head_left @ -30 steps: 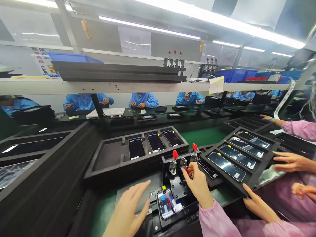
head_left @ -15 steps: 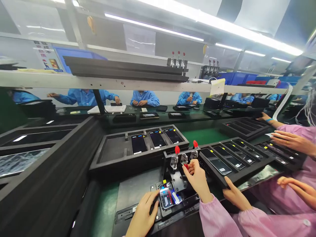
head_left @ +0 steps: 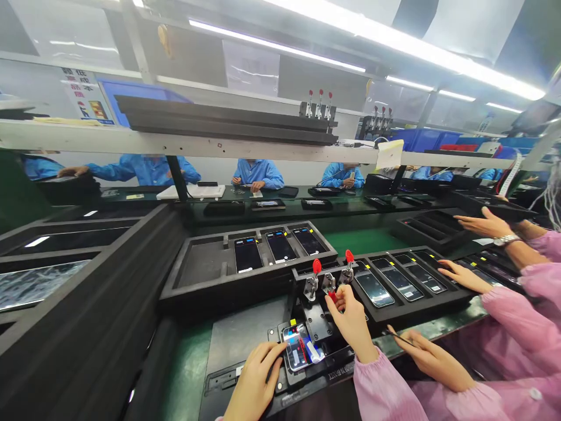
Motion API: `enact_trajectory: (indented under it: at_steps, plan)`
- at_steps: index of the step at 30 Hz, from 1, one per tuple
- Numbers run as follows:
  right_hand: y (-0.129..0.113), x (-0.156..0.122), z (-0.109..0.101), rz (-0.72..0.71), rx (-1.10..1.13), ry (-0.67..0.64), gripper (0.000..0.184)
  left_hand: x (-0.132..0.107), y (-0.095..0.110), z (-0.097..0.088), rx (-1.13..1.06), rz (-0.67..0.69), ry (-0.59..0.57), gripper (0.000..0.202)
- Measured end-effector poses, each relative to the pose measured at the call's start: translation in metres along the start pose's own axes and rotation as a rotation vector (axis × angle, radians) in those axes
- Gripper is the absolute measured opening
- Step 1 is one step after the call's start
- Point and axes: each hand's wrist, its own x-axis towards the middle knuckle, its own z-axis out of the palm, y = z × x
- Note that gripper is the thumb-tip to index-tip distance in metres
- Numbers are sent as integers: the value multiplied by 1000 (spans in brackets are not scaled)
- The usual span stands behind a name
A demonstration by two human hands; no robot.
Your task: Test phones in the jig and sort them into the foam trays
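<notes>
Now both hands work at the black clamp fixture (head_left: 318, 342) on the green bench.

Left hand (head_left: 256, 383) rests at the fixture's left edge, fingers curled against the small phone (head_left: 299, 348) seated in it; right hand (head_left: 350, 318) pinches the middle red-tipped toggle lever (head_left: 332, 292) at the fixture's back; behind the fixture, a black tray (head_left: 205, 272) holds three phones; right of it, a co-worker's hand (head_left: 432, 359) lies by another tray.

We're on an electronics assembly line: long green-topped workbenches (head_left: 363, 240), black moulded foam trays (head_left: 210, 275) slotted with dark glass phone screens (head_left: 246, 255), red-handled toggle clamp jigs (head_left: 328, 280), and seated workers in blue smocks (head_left: 258, 174) (a whole row opposite) under white strip lights (head_left: 394, 47).
</notes>
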Motion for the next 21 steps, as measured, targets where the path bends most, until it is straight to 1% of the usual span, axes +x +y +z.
enact_trajectory:
  at_steps: [9, 21]
  plan:
    - [0, -2, 0, -12, -31, 15, 22, -1, -4, 3, 33, 22, -7, 28]
    - [-1, -1, 0, 1, -34, 2, 22, 0, -3, 2, 81, 84, 66, 25]
